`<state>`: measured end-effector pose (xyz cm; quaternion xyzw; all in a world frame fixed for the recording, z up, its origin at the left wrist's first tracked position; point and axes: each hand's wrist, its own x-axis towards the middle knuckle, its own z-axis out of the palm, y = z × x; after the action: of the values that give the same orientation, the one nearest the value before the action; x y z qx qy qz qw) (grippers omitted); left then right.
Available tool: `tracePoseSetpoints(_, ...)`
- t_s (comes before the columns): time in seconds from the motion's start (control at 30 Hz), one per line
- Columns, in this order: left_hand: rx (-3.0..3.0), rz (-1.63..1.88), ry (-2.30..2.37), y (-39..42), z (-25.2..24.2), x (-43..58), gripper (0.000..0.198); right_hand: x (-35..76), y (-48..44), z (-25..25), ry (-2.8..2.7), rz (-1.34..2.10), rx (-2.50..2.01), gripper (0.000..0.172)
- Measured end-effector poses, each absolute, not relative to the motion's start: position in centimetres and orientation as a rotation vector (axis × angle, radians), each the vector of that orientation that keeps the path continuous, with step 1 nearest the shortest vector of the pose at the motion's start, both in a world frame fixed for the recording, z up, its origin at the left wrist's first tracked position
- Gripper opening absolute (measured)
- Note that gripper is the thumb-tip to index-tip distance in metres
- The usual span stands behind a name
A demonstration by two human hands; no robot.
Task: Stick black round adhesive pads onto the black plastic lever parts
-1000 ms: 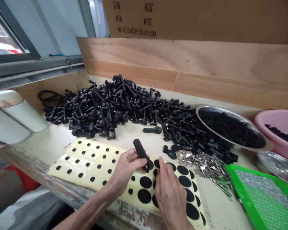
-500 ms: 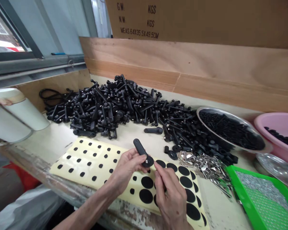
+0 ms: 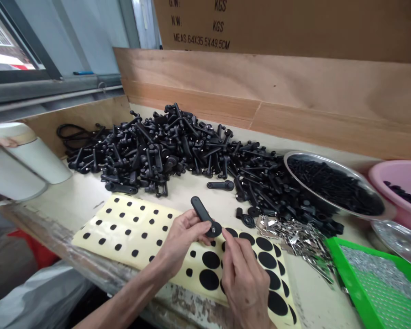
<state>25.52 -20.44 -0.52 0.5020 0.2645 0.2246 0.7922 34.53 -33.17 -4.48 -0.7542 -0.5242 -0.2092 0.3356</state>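
My left hand (image 3: 180,240) pinches a black crank-shaped part (image 3: 201,212) near its round end, with the long arm pointing up and left. Close by on the right, my right hand (image 3: 245,274) has its fingers pressed together at the edge of the round end; whatever they hold is too small or hidden to name. Beneath both hands lies a yellowish sticker sheet (image 3: 123,235) with small black dots on the left and large black discs (image 3: 208,279) on the right. A similar black part (image 3: 220,185) lies alone behind the hands.
A large heap of black parts (image 3: 157,151) fills the back. On the right are a steel bowl (image 3: 390,211), a pink basin (image 3: 380,176), metal clips (image 3: 301,237) and a green tray (image 3: 358,292) of small pieces. White cylinders (image 3: 50,160) stand left.
The view has shifted slightly. The black part has turned a little in my left hand's grip, and my right hand stays beside its round end.
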Motion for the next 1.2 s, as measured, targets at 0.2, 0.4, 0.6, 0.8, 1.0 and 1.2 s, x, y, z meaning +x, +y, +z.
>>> tracePoseSetpoints(0.2,1.144,0.432,0.556,-20.5,-0.3,25.4,0.02,34.6,-33.2,-4.2,-1.295,-0.403,-2.051,0.029)
tracePoseSetpoints(0.4,1.103,0.196,0.479,-21.0,0.0,25.5,0.029,35.5,-33.5,-3.2,-1.259,-0.126,-2.058,0.038)
tracePoseSetpoints(0.6,1.034,0.347,0.498,-20.4,-0.1,25.4,0.026,35.3,-33.3,-3.2,-1.122,-0.026,-1.833,0.032)
tracePoseSetpoints(0.8,1.044,0.426,0.479,-20.3,-0.2,25.2,0.027,34.5,-33.2,-5.4,-1.365,-0.193,-1.868,0.047)
tracePoseSetpoints(1.0,1.04,0.502,0.517,-20.4,0.0,25.2,0.027,34.4,-33.1,-4.9,-1.255,-0.17,-1.901,0.036)
tracePoseSetpoints(1.2,1.045,0.525,0.513,-20.5,-0.2,25.3,0.02,34.1,-33.0,-4.8,-1.384,-0.314,-1.934,0.05)
